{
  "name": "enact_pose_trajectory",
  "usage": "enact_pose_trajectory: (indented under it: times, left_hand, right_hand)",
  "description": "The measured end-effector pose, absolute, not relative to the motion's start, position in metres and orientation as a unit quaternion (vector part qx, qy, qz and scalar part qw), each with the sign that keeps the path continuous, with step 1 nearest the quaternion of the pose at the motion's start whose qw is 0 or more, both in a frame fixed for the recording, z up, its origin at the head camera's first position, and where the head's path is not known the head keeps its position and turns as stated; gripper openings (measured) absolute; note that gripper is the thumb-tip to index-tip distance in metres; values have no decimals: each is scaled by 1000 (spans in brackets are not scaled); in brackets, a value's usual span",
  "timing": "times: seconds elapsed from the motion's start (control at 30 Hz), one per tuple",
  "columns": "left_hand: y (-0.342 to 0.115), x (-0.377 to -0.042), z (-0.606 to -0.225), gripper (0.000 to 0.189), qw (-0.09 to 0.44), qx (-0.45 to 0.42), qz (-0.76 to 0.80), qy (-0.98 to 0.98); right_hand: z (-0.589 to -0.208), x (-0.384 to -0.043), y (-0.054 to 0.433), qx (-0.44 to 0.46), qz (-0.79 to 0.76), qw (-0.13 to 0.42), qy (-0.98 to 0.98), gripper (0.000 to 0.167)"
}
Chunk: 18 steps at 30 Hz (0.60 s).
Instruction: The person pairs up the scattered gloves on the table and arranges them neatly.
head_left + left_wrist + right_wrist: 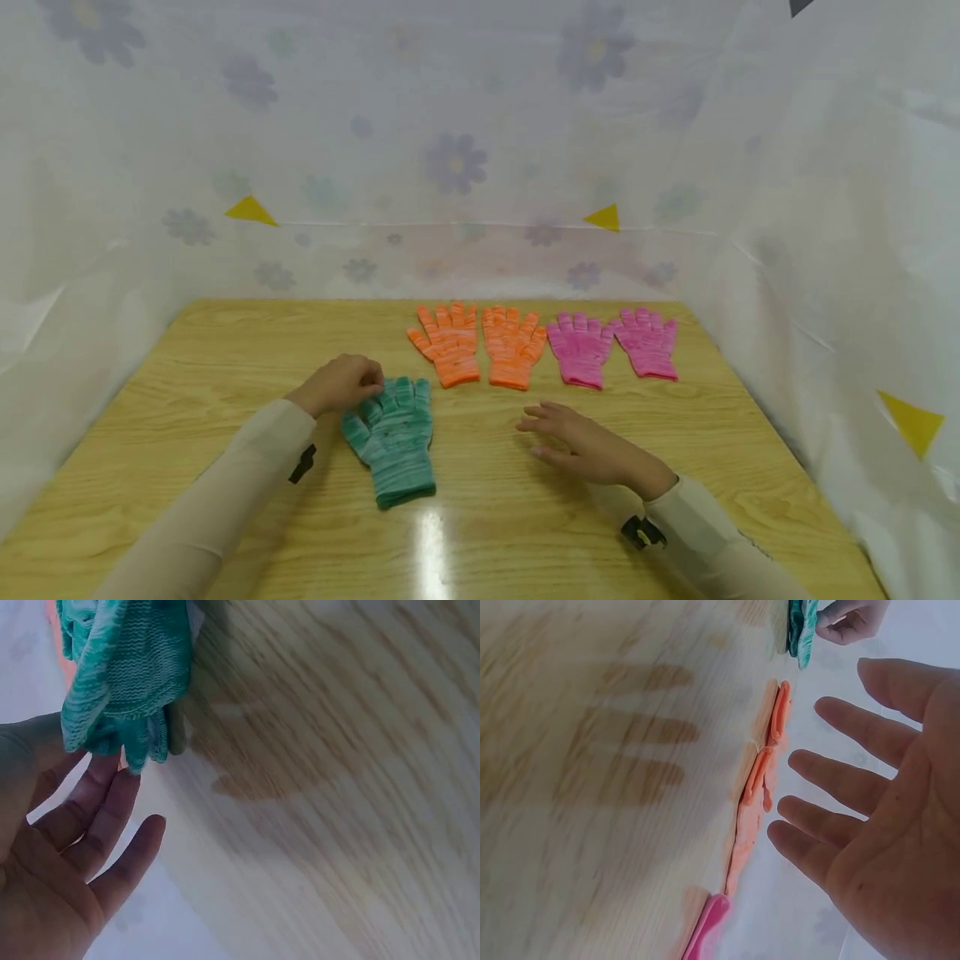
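Observation:
A green-and-white knitted glove (397, 446) lies on the table at centre left, its cuff toward me. At its finger end, my left hand (341, 385) pinches the knit between thumb and fingers. In the left wrist view the glove (146, 664) partly hides the thumb of that hand (71, 840), while its other fingers are spread. My right hand (581, 442) hovers over the table to the right of the green glove, holding nothing. Spread, fairly straight fingers show on this hand (885, 787) in the right wrist view.
Two orange gloves (452, 350) (512, 350) lie flat side by side along the back. To their right lie two pink gloves (581, 352) (647, 346). The wooden table (225, 358) is bordered by pale flowered sheeting (420, 100) with yellow triangles (252, 211).

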<state>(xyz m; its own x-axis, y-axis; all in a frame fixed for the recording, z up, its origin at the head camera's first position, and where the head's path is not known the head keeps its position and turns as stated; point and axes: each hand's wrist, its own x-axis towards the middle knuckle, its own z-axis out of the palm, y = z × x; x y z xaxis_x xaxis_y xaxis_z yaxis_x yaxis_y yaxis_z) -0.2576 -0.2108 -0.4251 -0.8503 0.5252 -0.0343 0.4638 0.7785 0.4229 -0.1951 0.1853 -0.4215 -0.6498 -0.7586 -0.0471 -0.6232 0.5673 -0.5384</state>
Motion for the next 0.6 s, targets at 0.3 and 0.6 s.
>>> enact_pose_trajectory:
  times: [0.3, 0.6]
  left_hand:
    - [-204, -261, -428, 5, 39, 337, 185, 922]
    - [-202, -267, -438, 8, 70, 298, 194, 932]
  right_hand:
    - [-420, -192, 188, -387, -258, 138, 875, 44]
    - [-424, -193, 189, -390, -255, 133, 875, 44]
